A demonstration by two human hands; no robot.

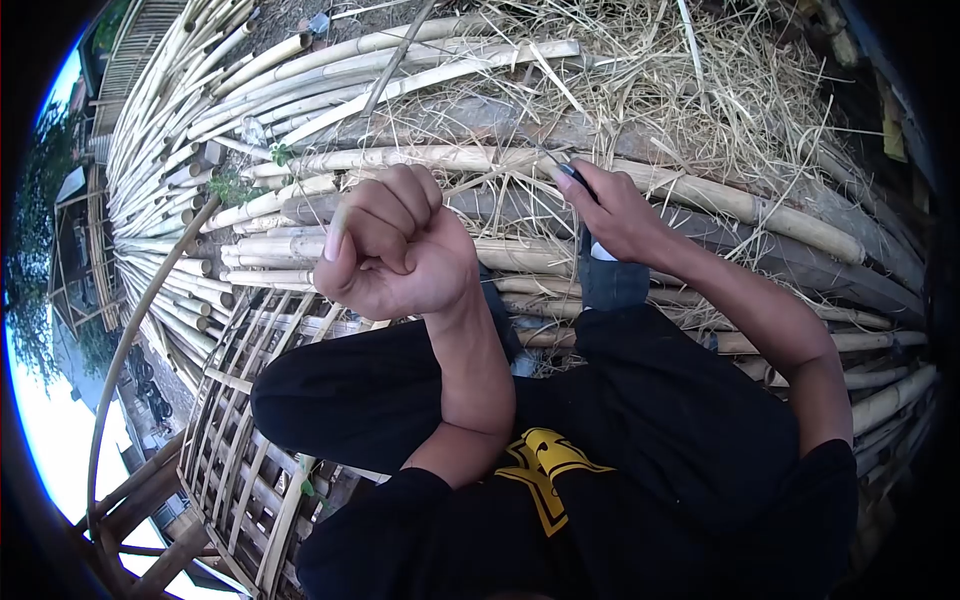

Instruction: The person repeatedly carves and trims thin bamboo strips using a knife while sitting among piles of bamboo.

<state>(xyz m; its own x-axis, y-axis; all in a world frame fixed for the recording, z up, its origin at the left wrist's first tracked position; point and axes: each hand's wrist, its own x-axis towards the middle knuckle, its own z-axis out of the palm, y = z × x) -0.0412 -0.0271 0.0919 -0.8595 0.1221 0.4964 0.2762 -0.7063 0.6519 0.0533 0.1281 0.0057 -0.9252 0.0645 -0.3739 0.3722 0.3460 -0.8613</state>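
Note:
My left hand [400,245] is raised close to the camera, its fingers curled into a fist with the palm side partly showing; nothing can be seen in it. Farther to the right, my right hand [615,210] is closed around the dark handle of a knife [573,174]. The knife's thin blade points up and to the left, over a long bamboo pole [690,182], and is hard to make out against the straw-coloured strips behind it. A wrist-width gap of bamboo poles lies between the two hands.
Bamboo poles [250,70] lie stacked at the left. Shavings and thin strips [690,90] cover the ground ahead. A woven bamboo lattice [235,440] stands at the lower left, beside my bent knee. A thin curved pole [130,340] rises at the far left.

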